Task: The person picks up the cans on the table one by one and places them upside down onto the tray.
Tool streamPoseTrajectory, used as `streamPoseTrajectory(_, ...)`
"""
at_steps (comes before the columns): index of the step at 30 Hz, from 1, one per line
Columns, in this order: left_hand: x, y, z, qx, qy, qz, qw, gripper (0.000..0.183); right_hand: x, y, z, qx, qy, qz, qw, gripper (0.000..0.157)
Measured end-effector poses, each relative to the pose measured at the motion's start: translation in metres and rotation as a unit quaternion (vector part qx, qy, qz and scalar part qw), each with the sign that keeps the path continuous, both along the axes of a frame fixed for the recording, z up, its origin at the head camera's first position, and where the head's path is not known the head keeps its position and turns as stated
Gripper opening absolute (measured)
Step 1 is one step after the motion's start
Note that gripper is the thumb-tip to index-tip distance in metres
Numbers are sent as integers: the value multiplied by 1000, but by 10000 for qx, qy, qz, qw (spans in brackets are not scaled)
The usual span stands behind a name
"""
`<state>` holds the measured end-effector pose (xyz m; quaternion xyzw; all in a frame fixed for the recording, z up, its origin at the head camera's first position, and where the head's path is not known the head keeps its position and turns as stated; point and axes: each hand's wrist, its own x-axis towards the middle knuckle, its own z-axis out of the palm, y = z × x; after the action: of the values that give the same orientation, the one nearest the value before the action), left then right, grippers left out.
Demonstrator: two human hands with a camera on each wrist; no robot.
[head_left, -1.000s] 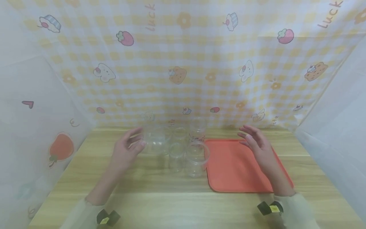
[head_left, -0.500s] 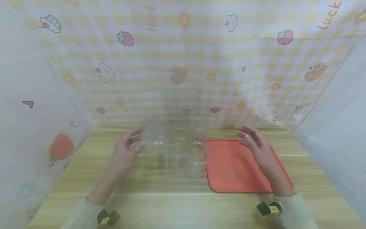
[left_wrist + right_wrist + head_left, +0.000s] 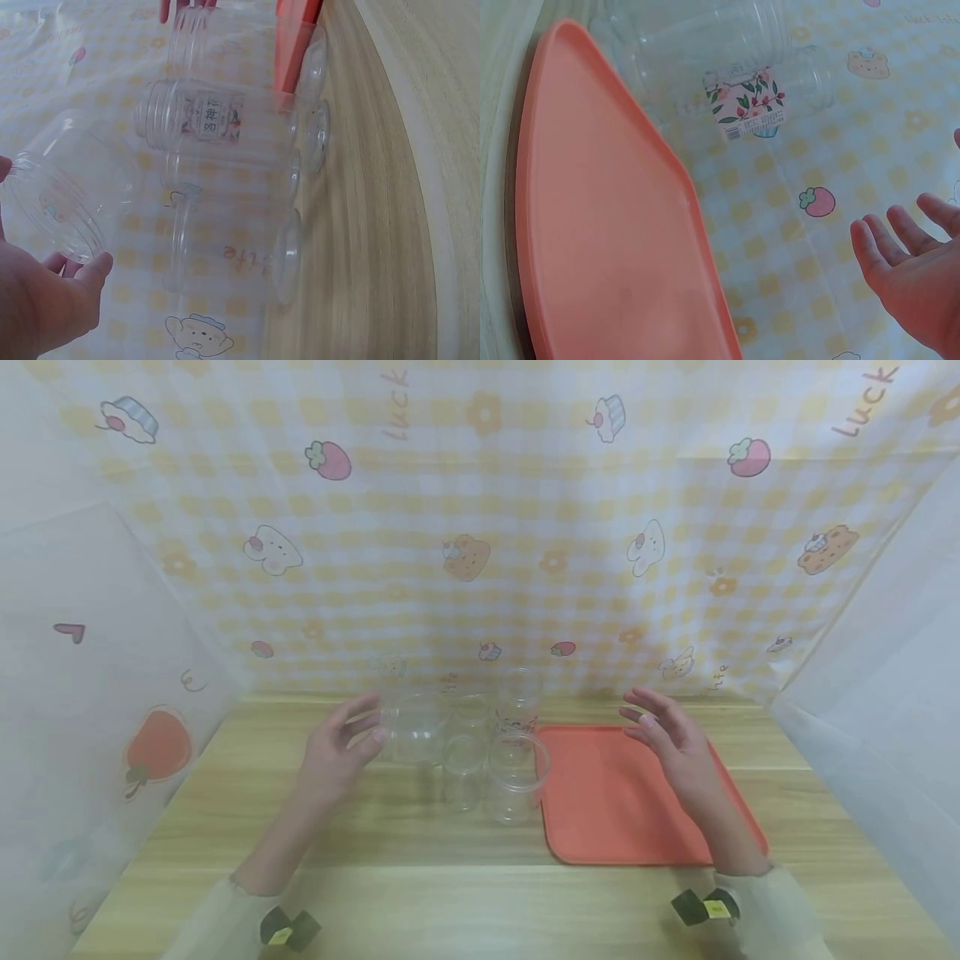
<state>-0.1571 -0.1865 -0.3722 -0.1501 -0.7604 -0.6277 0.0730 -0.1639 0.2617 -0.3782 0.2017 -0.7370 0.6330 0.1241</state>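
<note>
Head view: clear jar (image 3: 416, 735) is held by its rim in the left hand (image 3: 333, 756), thumb and fingers pinched on the mouth end. Jar is lying right of that hand, long axis roughly sideways, base pointed toward the group of upright jars (image 3: 462, 781); contact with them can't be told. Left hand is nearer by far. Nothing is held in the right hand (image 3: 678, 747); fingers are spread, seen over the red tray (image 3: 622, 810). A printed label (image 3: 212, 116) is seen among the uprights. Wood-grain surface (image 3: 375, 902) is backed by yellow-checked cloth (image 3: 480, 485), with pale sheets at both sides.
</note>
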Motion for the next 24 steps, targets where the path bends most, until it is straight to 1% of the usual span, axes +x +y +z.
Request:
streamPoseTrajectory(3,-1,1,-1,101,21,-52,9999,53,1,-2,1,-25,3,-11,10000,40)
streamPoseTrajectory(10,-3,2,-4,108,106,-143,9998,54,1,-4,2,-98,31,-33,9999,41)
streamPoseTrajectory(14,-1,5,-3,153,143,-134,9997,54,2,-4,3,-94,14,-36,9999,42)
streamPoseTrajectory(18,0,6,-2,203,120,-113,9997,54,3,-5,3,-32,-8,-47,10000,42)
streamPoseTrajectory(24,1,8,-2,296,49,-166,9994,54,3,-4,3,75,-2,-1,10000,42)
